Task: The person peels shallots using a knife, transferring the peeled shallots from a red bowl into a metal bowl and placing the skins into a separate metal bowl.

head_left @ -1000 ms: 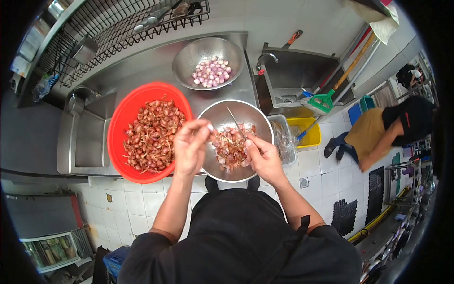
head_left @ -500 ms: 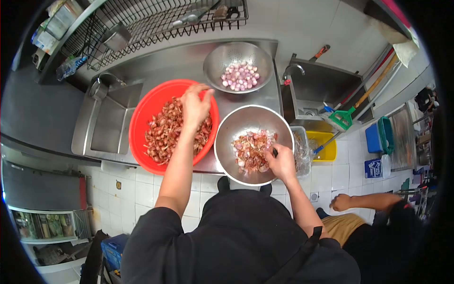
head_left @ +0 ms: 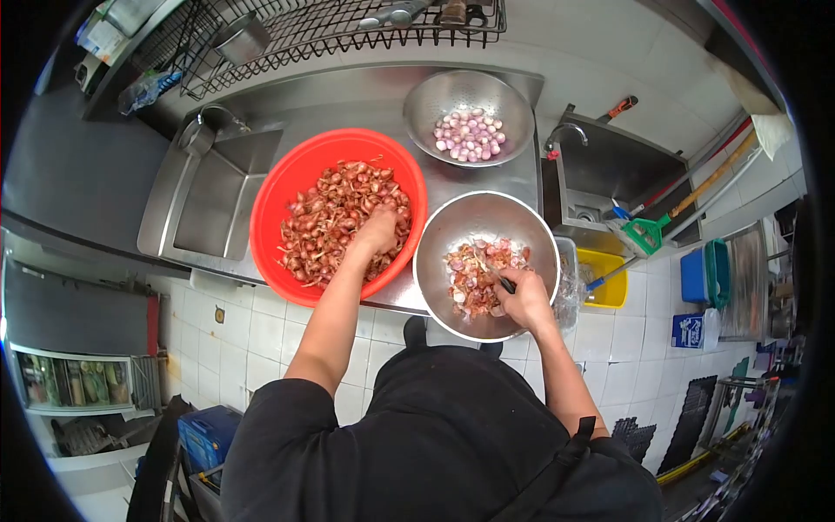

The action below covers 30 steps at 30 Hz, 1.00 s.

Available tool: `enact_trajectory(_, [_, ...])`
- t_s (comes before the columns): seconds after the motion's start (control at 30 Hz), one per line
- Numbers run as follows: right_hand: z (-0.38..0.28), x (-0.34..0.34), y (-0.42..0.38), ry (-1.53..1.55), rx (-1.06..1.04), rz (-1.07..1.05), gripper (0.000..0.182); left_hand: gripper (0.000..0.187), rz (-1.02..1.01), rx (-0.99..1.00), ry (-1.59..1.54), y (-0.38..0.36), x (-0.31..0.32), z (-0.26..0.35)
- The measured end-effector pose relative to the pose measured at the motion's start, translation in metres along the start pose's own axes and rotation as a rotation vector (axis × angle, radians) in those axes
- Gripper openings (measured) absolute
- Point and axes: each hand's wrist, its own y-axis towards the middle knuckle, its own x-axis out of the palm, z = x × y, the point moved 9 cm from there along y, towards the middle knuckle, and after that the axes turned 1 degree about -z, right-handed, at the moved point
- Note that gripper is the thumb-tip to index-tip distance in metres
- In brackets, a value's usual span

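My left hand (head_left: pixel 380 230) reaches down into a red plastic basin (head_left: pixel 265 261) full of unpeeled shallots (head_left: pixel 326 217). Its fingers are bunched together among the shallots, and what lies between them is hidden. My right hand (head_left: pixel 525 300) is closed around the black handle of a small knife (head_left: pixel 506 284); I cannot make out the blade. That hand is over the right side of a steel bowl (head_left: pixel 435 252), which holds loose skins and scraps (head_left: pixel 478 270). Behind this bowl, a steel colander (head_left: pixel 426 109) contains peeled shallots (head_left: pixel 470 136).
A steel sink (head_left: pixel 213 209) is to the left, with a wire rack (head_left: pixel 348 35) above the counter. On the right are a second sink (head_left: pixel 609 174), a yellow container (head_left: pixel 604 278), a green brush (head_left: pixel 645 235) and a clear plastic tub (head_left: pixel 567 287).
My left hand has lowered from above the red basin's far rim into the shallots. My right hand stays at the bowl with the knife. The person at lower right has left view.
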Motion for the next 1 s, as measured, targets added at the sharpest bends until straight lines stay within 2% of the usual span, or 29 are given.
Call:
enact_trajectory(0.07, [-0.004, -0.005, -0.001, -0.047, -0.001, 0.034, 0.023, 0.027, 0.035, -0.133, -0.16, -0.002, -0.021, -0.003])
enact_trajectory(0.1, [-0.005, -0.008, -0.003, -0.089, 0.004, 0.066, 0.025, 0.027, 0.037, -0.134, -0.16, -0.003, -0.034, 0.001])
enact_trajectory(0.13, [-0.003, -0.006, -0.005, -0.088, 0.005, 0.065, 0.025, 0.026, 0.052, -0.274, -0.458, -0.008, -0.043, -0.01])
enact_trajectory(0.17, [-0.006, -0.006, -0.008, -0.035, -0.08, 0.107, 0.028, 0.025, 0.065, -0.413, -0.756, -0.015, -0.044, -0.021])
enact_trajectory(0.2, [-0.011, -0.008, -0.01, 0.019, -0.166, 0.153, 0.032, 0.024, 0.224, -0.324, -1.007, -0.016, -0.062, -0.019])
enact_trajectory(0.3, [-0.026, -0.011, -0.017, -0.036, -0.271, 0.24, 0.039, 0.038, 0.426, -0.439, -1.476, -0.035, -0.082, -0.034])
enact_trajectory(0.33, [-0.032, -0.014, -0.018, -0.032, -0.277, 0.24, 0.039, 0.038, 0.431, -0.437, -1.47, -0.037, -0.089, -0.031])
enact_trajectory(0.4, [-0.024, -0.009, -0.014, 0.024, -0.05, 0.097, 0.04, 0.041, 0.604, -0.456, -1.492, -0.046, -0.107, -0.029])
enact_trajectory(0.43, [-0.024, -0.007, -0.012, 0.027, -0.051, 0.097, 0.04, 0.034, 0.607, -0.476, -1.074, -0.053, -0.126, -0.024])
enact_trajectory(0.47, [-0.028, -0.004, -0.012, 0.125, -0.114, 0.086, 0.038, 0.034, 0.604, -0.475, -1.073, -0.056, -0.131, -0.019])
enact_trajectory(0.53, [-0.044, -0.003, -0.017, 0.32, -0.227, 0.073, 0.035, 0.026, 0.445, -0.351, -1.596, -0.052, -0.124, 0.008])
enact_trajectory(0.57, [-0.05, -0.001, -0.023, 0.392, -0.156, -0.021, 0.035, 0.021, 0.428, -0.382, -1.54, -0.056, -0.126, 0.022])
enact_trajectory(0.6, [-0.052, 0.003, -0.023, 0.464, -0.296, 0.013, 0.038, 0.021, 0.407, -0.379, -1.55, -0.057, -0.12, 0.035])
enact_trajectory(0.67, [-0.07, 0.006, -0.031, 0.595, -0.333, -0.081, 0.04, 0.024, 0.34, -0.216, -1.634, -0.057, -0.113, 0.072])
enact_trajectory(0.73, [-0.09, -0.001, -0.041, 0.581, -0.312, -0.13, 0.042, 0.025, 0.315, -0.161, -1.651, -0.058, -0.11, 0.106])
enact_trajectory(0.8, [-0.103, -0.009, -0.045, 0.524, -0.423, -0.073, 0.047, 0.024, 0.277, -0.153, -1.637, -0.064, -0.11, 0.137])
enact_trajectory(0.9, [-0.103, -0.016, -0.046, 0.544, -0.377, -0.048, 0.047, 0.021, 0.263, -0.123, -1.646, -0.07, -0.107, 0.159])
enact_trajectory(0.97, [-0.113, -0.023, -0.052, 0.473, -0.544, 0.016, 0.046, 0.022, 0.31, -0.125, -1.575, -0.072, -0.118, 0.166])
enact_trajectory(1.0, [-0.111, -0.023, -0.052, 0.474, -0.542, 0.017, 0.046, 0.022, 0.307, -0.126, -1.575, -0.072, -0.122, 0.171])
